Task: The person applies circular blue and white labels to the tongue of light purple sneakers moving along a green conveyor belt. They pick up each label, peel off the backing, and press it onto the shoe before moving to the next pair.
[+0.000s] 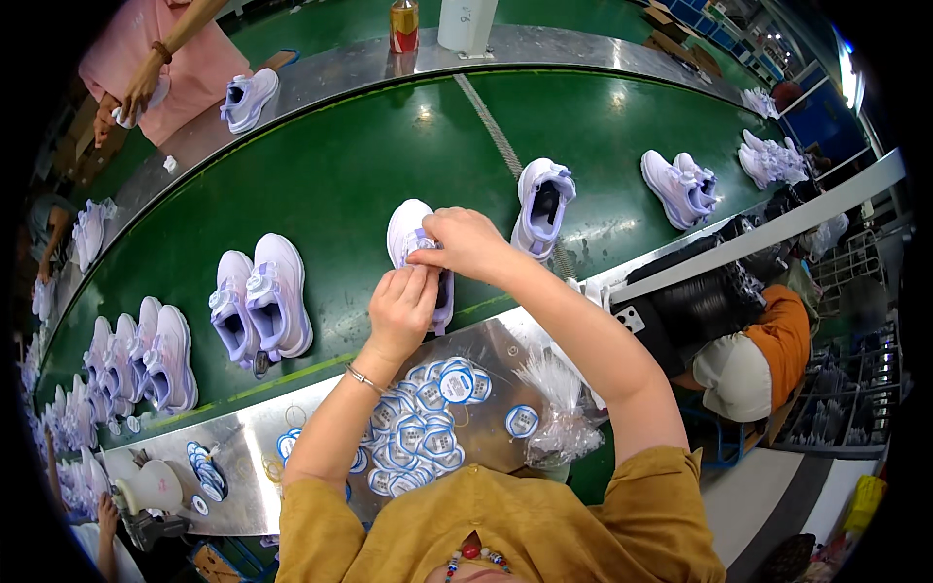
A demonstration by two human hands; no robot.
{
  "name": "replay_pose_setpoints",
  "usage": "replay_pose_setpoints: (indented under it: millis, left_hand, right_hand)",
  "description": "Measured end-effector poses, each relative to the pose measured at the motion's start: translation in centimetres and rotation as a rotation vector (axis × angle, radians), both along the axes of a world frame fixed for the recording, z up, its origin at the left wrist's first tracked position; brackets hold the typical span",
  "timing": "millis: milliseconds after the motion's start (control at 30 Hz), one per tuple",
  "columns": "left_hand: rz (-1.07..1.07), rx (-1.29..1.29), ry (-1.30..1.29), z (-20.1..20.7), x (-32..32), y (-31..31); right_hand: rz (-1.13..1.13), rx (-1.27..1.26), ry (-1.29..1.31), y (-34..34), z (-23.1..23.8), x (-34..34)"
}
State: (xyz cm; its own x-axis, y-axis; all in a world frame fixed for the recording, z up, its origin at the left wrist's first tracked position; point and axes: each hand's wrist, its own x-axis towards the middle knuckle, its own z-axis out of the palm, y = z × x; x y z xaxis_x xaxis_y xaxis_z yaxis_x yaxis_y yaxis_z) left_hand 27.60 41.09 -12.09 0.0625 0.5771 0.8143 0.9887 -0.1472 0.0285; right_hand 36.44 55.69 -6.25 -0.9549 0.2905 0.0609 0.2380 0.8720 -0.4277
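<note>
A white and lavender sneaker (408, 222) lies on the green conveyor belt in front of me, its toe pointing away. Both my hands are over its laced part and hide much of it. My right hand (465, 243) reaches across from the right, thumb and forefinger pinched at the sneaker's front. Just below it, my left hand (401, 309) has its fingers drawn together, tips against the shoe's upper. Whatever small thing lies between the fingertips is hidden. Round white and blue tags (408, 432) lie in a pile on the metal ledge under my forearms.
One sneaker (544, 206) stands right of my hands; a pair (262, 296) stands left. More pairs line the green belt (369, 136). A bundle of clear plastic fasteners (564, 403) lies on the metal ledge (248, 437). A co-worker's hand (141, 92) holds something white across the belt.
</note>
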Motion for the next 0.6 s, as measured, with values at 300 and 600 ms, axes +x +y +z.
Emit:
replay_pose_setpoints:
  millis: [300, 600]
  left_hand:
    - [-0.002, -0.025, -0.032, 0.1, -0.3, -0.5]
    - [0.008, -0.02, -0.048, -0.3, -0.8, -1.3]
  right_hand:
    - [-0.17, -0.103, 0.048, -1.2, -0.5, -0.6]
    - [-0.127, -0.196, -0.082, -1.4, 0.8, -1.0]
